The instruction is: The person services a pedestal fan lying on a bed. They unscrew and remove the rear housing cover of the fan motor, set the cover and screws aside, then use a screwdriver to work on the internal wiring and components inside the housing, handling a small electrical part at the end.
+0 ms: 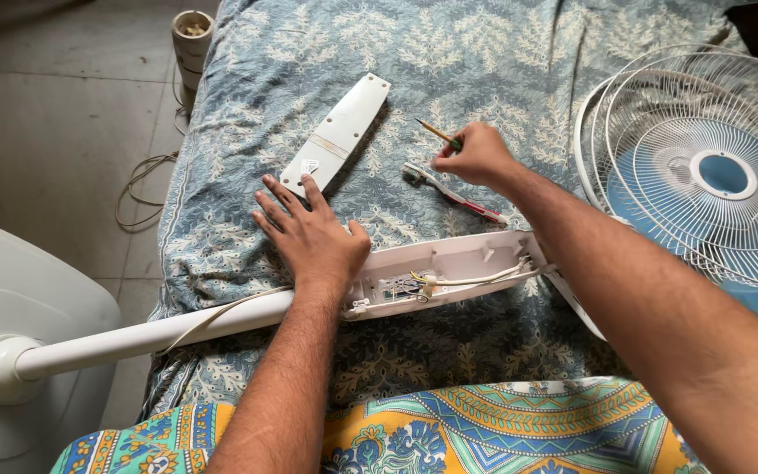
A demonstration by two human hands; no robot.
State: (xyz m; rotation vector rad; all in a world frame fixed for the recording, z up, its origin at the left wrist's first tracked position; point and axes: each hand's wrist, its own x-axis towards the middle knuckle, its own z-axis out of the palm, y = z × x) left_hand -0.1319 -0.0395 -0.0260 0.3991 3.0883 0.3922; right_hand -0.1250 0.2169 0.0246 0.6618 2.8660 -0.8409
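Pedestal fan, white and laid across a blue floral bedspread, shows its control housing open with wires exposed, the blue-bladed grille head at right and the round base over the grey tiled floor at left. I see my left hand spread flat, fingers touching the removed white cover plate with its small pale sticker, while my right hand pinches a thin screwdriver just above a red-handled toothbrush
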